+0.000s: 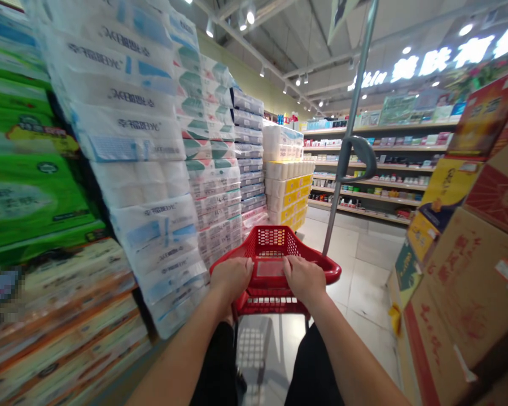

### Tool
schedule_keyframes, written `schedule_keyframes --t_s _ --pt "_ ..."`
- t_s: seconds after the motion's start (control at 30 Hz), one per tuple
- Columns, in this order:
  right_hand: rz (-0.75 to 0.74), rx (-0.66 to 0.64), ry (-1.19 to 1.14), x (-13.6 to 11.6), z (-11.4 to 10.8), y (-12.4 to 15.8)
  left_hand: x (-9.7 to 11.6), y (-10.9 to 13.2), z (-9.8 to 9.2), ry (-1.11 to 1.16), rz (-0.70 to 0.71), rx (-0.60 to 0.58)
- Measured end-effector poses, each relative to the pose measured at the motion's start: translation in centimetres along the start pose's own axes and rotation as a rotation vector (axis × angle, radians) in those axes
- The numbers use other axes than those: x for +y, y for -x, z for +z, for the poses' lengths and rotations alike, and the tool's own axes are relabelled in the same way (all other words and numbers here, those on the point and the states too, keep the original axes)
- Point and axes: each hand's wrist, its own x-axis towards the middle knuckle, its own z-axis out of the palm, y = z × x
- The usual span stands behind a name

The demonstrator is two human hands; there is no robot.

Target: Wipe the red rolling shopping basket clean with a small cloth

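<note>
In front of me is a red plastic shopping cart (pixel 275 305) with lattice walls, and its basket shows nothing inside where I can see in. My left hand (pixel 232 277) is wrapped round the left part of its handle. On the right part of the same handle, my right hand (pixel 305 278) is closed too, thumb toward the middle. Between the hands lies a flat label panel (pixel 270 268). A grey metal pole (pixel 350 124) with a curved grey hook rises from the cart's right side.
Tall stacks of wrapped tissue rolls (pixel 152 197) line my left, beside green packs (pixel 29 169). Yellow-and-white packs (pixel 290 192) stand farther ahead. Cardboard boxes (pixel 461 270) pile up on my right. Product shelves (pixel 376 163) close off the far end, beyond the pale tiled floor (pixel 355 282).
</note>
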Motion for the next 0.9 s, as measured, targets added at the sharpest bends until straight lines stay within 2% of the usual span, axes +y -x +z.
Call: schedule_keyframes --t_s 0.07,0.13,0.2,0.23,0.3,0.37,0.43,0.47,0.57,0.63,0.7,0.83,0.9 --pt "-0.109 0.183 0.008 0.6 1.3 0.7 -0.1 0.4 0.5 0.010 0.025 0.080" --pt "-0.186 0.374 0.000 1.2 2.7 1.3 -0.1 1.3 1.1 0.028 0.092 0.238" --pt "-0.210 0.499 -0.020 1.8 3.8 1.9 0.1 1.9 1.5 0.042 0.148 0.343" --pt "-0.209 0.531 -0.030 1.9 4.2 2.1 0.2 1.9 1.4 0.042 0.141 0.348" --pt "-0.198 0.543 -0.047 2.2 4.7 2.4 0.5 1.3 0.9 0.036 0.078 0.269" --pt "-0.191 0.533 -0.062 2.2 4.8 2.4 0.7 0.5 0.2 0.048 0.025 0.135" --pt "-0.187 0.526 -0.076 2.2 4.8 2.2 0.8 0.1 -0.1 0.057 0.026 0.072" --pt "-0.185 0.524 -0.082 2.2 4.9 2.2 0.8 0.2 -0.1 0.054 0.041 0.085" --pt "-0.177 0.515 -0.091 2.3 4.9 2.0 0.9 1.4 0.8 0.032 0.115 0.252" --pt "-0.184 0.516 -0.094 2.4 4.9 1.9 1.0 1.9 1.2 0.023 0.133 0.316" --pt "-0.197 0.521 -0.098 2.4 4.8 1.9 1.0 1.6 1.1 0.029 0.087 0.272" --pt "-0.201 0.525 -0.099 2.3 4.6 1.8 0.8 0.1 0.3 0.092 0.032 0.068" --pt "-0.197 0.517 -0.097 2.3 4.5 1.8 0.6 0.2 0.4 0.077 0.057 0.104"
